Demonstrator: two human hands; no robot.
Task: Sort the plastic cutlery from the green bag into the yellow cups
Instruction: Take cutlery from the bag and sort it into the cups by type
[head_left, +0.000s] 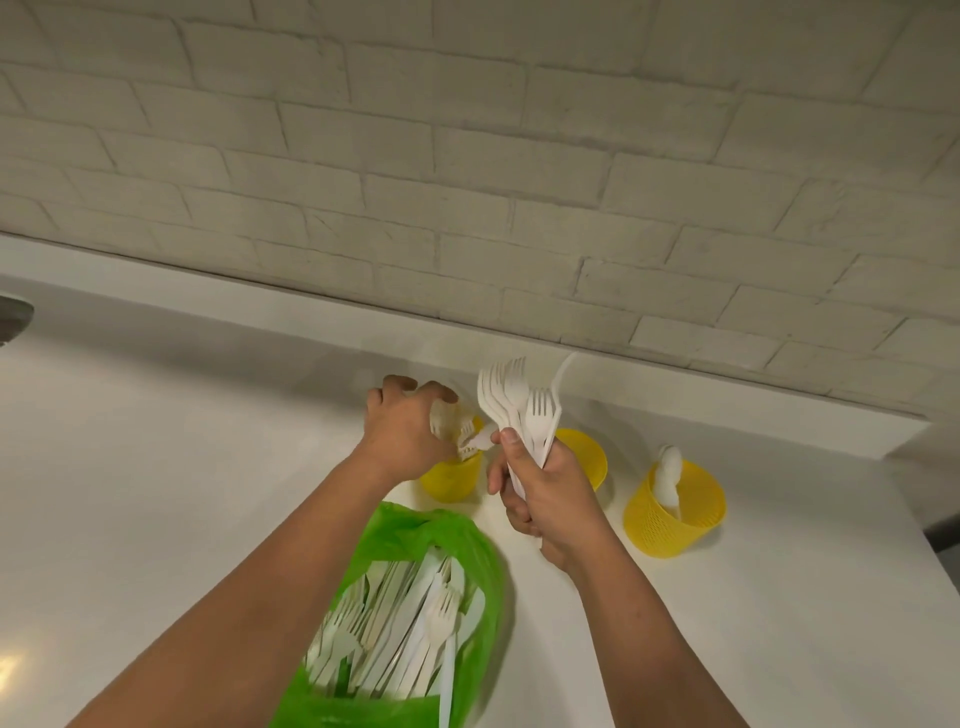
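My right hand (545, 499) grips a bundle of white plastic forks (511, 402), tines up, with one knife blade among them. My left hand (402, 426) is closed on white forks (465, 439) right above the left yellow cup (449, 480). The middle yellow cup (589, 457) stands behind my right hand, mostly hidden. The right yellow cup (675, 512) holds white spoons (670, 475). The open green bag (410, 618) lies near me under my forearms, full of several white forks and knives.
A white counter (182, 467) runs to a white brick wall (467, 156) behind the cups. Its right edge drops off past the right cup. A grey metal object (13, 314) pokes in at the far left edge.
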